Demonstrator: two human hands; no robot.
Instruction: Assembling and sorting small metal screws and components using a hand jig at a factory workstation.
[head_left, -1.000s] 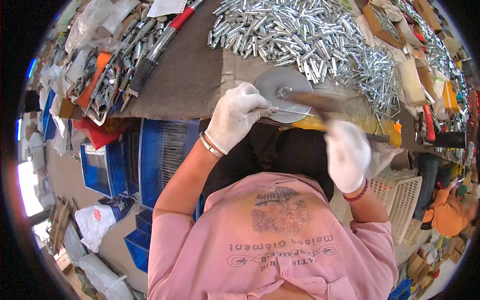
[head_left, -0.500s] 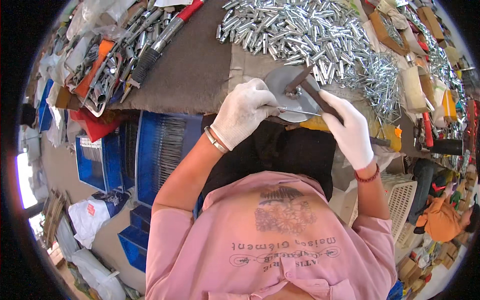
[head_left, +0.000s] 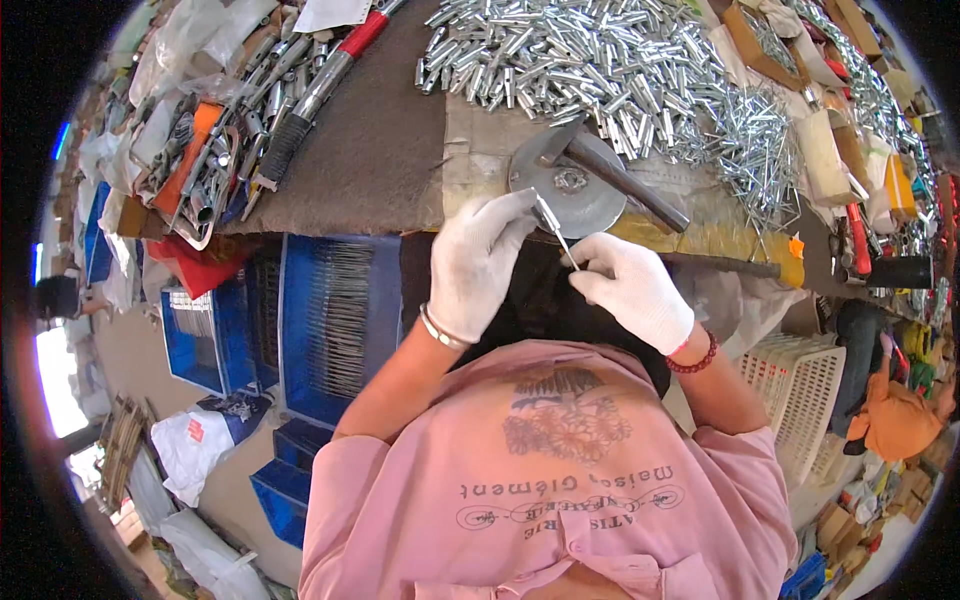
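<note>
Rod (head_left: 569,256), thin, with shiny sleeve (head_left: 545,213) at its upper end, held tilted in the air between both hands, just on the person's side of the disc. Left hand (head_left: 480,262), gloved: fingertips pinched on the sleeve end. Right hand (head_left: 637,293), gloved: thumb and fingers pinching the rod's lower end. Whether rod and sleeve are firmly joined, can't tell.

Risks, my judgement: if either pinch slips on smooth metal, since gloves grip poorly, the piece could drop into the lap; uneven pull could part or bend it.

Hammer (head_left: 625,183) rests across disc (head_left: 588,213), handle pointing toward the bench edge; a knock from the right hand could send it off. Beyond the disc, sleeve pile (head_left: 570,60), loose; right of it, pin pile (head_left: 757,150), tangled and near the edge, so a sleeve snag could spill pins. Tools (head_left: 205,165) heaped far left; blue bin (head_left: 385,320) of rods below the bench.
</note>
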